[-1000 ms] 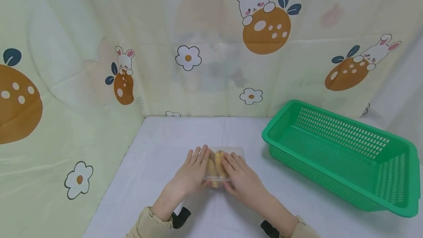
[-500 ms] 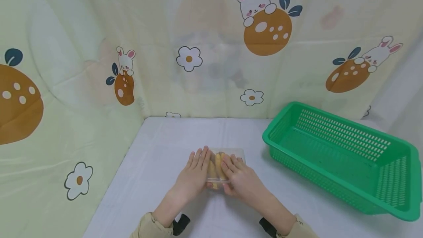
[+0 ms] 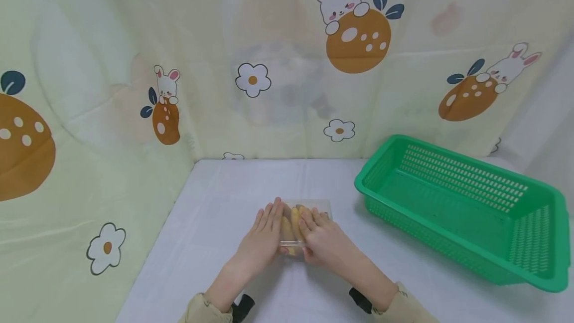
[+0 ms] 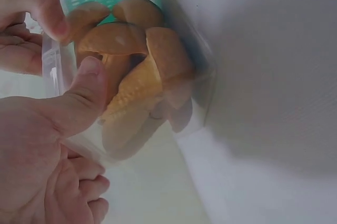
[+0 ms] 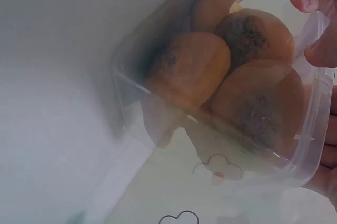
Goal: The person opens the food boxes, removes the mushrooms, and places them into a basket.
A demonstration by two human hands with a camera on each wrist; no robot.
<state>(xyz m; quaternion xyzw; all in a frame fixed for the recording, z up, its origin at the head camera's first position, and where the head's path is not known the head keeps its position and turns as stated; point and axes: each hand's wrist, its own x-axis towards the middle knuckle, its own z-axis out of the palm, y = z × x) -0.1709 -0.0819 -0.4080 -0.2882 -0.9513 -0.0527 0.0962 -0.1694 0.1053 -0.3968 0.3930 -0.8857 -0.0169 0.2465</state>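
Observation:
A clear plastic box [image 3: 292,251] with a lid stands on the white table, holding several brown and yellowish mushrooms [image 4: 118,37]. My left hand [image 3: 259,242] lies over the left side of the lid, fingers straight and close together. Its thumb [image 4: 87,90] touches the near wall. My right hand [image 3: 331,243] covers the right side, straight fingers on the lid and thumb low at the front. Through the box wall in the right wrist view, rounded mushroom caps [image 5: 195,66] show, some with dark speckles. The hands hide much of the lid.
A green plastic basket [image 3: 448,203] with slotted walls stands at the right of the white-covered table [image 3: 215,213]. Behind and to the left hangs a cream curtain [image 3: 287,103] printed with rabbits, fruit and flowers.
Both hands stay on the lid with almost no movement. The right hand's fingers sit slightly further left and closer together. The head view has shifted slightly.

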